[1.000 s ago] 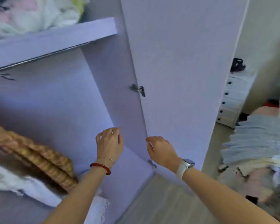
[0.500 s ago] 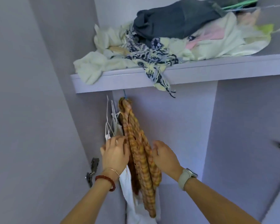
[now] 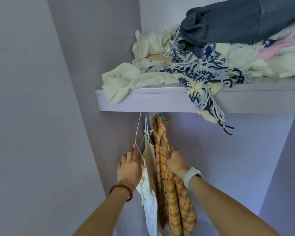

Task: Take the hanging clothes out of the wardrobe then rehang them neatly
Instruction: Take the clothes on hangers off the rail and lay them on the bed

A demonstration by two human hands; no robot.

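Observation:
An orange plaid shirt (image 3: pixel 162 150) hangs from a blue hanger hook under the wardrobe shelf (image 3: pixel 160 103). Left of it hangs a white strappy garment (image 3: pixel 149 193) on thin white straps. My left hand (image 3: pixel 129 167) lies against the left side of the white garment, fingers reaching up to its straps. My right hand (image 3: pixel 175 161) holds the plaid shirt from the right, fingers curled into the cloth. Both garments are squeezed between my hands. The rail is hidden behind the shelf edge.
A heap of loose clothes (image 3: pixel 203 62) lies on the shelf: cream cloth, a blue-patterned fringed scarf hanging over the edge, and a dark grey garment on top. The lilac left wardrobe wall (image 3: pixel 32 133) stands close to my left hand.
My view swung from the wardrobe's right door to the hanging clothes on the left. Both hands rose and closed in on the garments, the right one taking hold of the plaid shirt.

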